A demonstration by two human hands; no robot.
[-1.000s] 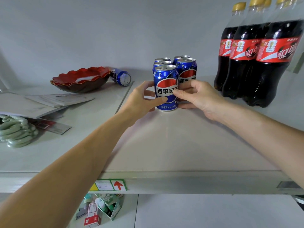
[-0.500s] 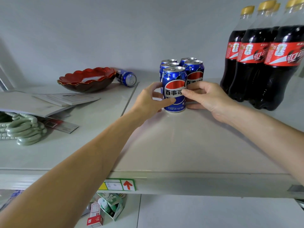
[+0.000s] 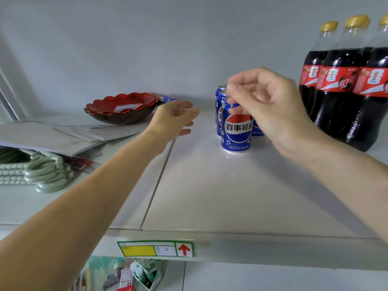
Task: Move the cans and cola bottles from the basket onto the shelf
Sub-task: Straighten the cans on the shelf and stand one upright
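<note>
Front can: upright on shelf, released; left hand and right hand now lifted clear beside it, fingers loose, empty; placement judged complete.

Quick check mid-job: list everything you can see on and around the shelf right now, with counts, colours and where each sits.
upright cans: at least four, blue, shelf centre
lying can: one, blue, behind bowl
cola bottles: at least four, dark with red labels, shelf right
bowl: one, red, shelf left
papers: stack, white, far left
hooks: bundle, pale green, left edge
shelf label: one, green-yellow, front lip
boxes: several, below shelf
left hand: open, empty
right hand: above cans, empty
</note>
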